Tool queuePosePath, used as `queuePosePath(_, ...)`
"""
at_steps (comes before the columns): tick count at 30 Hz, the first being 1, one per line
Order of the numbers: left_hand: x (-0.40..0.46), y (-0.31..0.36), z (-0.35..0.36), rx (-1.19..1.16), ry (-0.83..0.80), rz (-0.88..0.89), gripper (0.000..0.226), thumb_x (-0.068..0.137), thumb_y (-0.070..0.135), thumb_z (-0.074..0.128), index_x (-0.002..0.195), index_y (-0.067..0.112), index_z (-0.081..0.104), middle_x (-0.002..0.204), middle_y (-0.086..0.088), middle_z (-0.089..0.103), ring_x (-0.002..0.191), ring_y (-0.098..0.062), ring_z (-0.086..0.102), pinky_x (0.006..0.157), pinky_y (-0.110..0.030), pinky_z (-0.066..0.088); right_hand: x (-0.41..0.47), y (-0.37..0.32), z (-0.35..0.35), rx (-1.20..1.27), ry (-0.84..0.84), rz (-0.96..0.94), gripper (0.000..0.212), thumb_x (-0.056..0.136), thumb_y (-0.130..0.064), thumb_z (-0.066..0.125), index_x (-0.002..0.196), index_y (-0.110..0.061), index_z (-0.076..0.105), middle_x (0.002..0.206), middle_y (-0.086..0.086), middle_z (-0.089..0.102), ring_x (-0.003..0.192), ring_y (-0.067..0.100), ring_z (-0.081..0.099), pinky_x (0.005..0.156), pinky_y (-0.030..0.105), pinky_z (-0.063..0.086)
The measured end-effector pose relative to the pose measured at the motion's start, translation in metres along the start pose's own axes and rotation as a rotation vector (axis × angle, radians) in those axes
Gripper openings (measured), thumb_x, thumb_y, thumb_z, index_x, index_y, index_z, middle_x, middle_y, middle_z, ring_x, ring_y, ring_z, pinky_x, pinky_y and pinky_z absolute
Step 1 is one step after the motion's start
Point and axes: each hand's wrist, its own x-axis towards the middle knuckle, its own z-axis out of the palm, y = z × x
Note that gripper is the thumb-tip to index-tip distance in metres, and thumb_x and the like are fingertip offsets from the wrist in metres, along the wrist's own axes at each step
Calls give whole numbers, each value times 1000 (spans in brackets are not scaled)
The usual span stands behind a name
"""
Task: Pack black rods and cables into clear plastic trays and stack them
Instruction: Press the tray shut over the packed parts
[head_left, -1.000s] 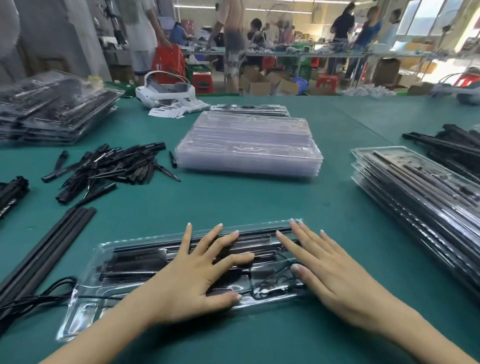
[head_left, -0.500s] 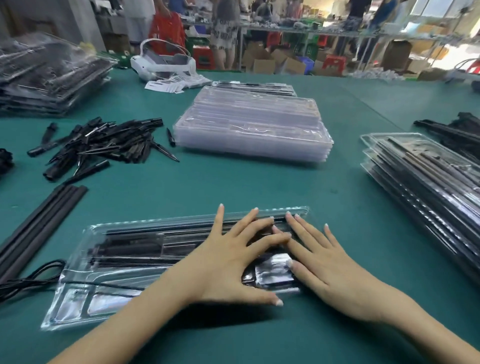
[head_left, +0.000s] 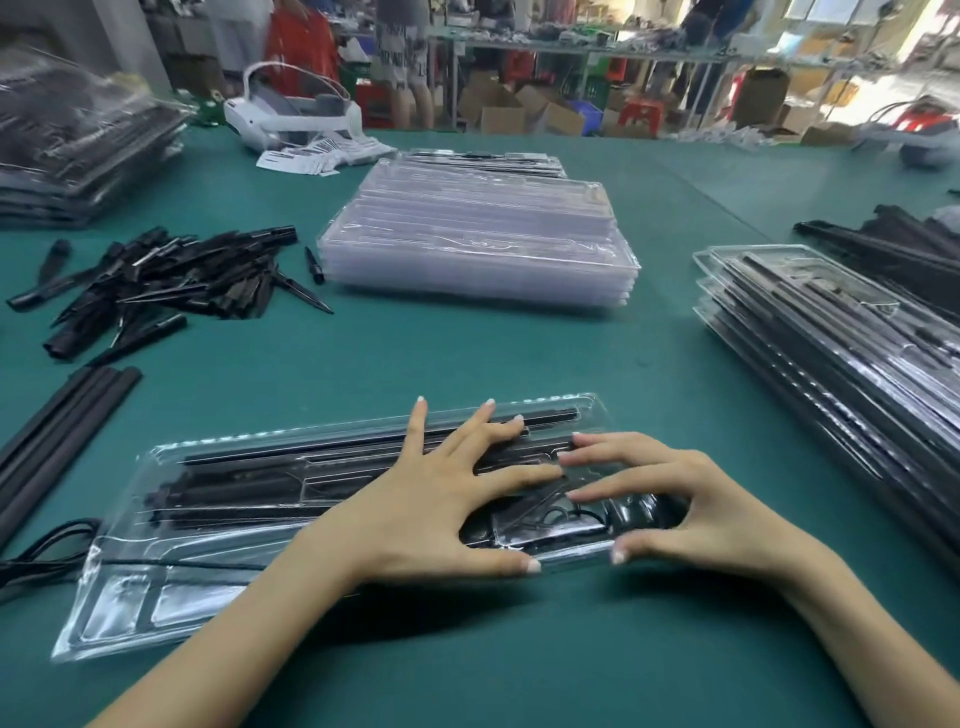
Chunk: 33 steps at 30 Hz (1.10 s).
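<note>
I counted two hands (head_left: 545, 499), one filled clear tray (head_left: 171, 587) under them, one stack of empty trays (head_left: 478, 244), two stacks of packed trays (head_left: 831, 332), one loose spike pile (head_left: 171, 280).

A white headset (head_left: 293, 117) beside what look like printed labels (head_left: 322, 153), cardboard boxes (head_left: 519, 111) behind.

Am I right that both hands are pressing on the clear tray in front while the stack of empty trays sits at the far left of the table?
Not quite: the head view shows the stack of empty trays in the middle; both hands, left hand and right hand, do press the clear tray.
</note>
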Motion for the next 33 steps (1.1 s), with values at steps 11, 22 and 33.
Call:
queuePosePath(11,2,3,1,-20,36,-16,67,77,74,41,138,56,19,156,15,7,144,-3,-17,111,-57,-20,-6,-6,6,-300,120,-124,24,86,-29,68,106,-17,74,124,-3,64,118,8,58,102,43,45)
queuePosePath(22,6,9,-8,-169,13,-67,53,81,72,39,131,55,31,155,17,17,145,-1,-4,113,-60,-13,-4,-11,8,-663,243,-319,36,98,-26,43,102,-6,73,109,7,70,102,14,68,97,71,35)
queuePosePath(33,8,9,-17,-239,6,-90,53,77,72,40,127,54,35,151,17,29,144,-1,7,112,-65,-6,-10,-20,15,-638,372,-438,24,91,-42,58,82,-27,74,139,1,45,123,17,44,103,50,30)
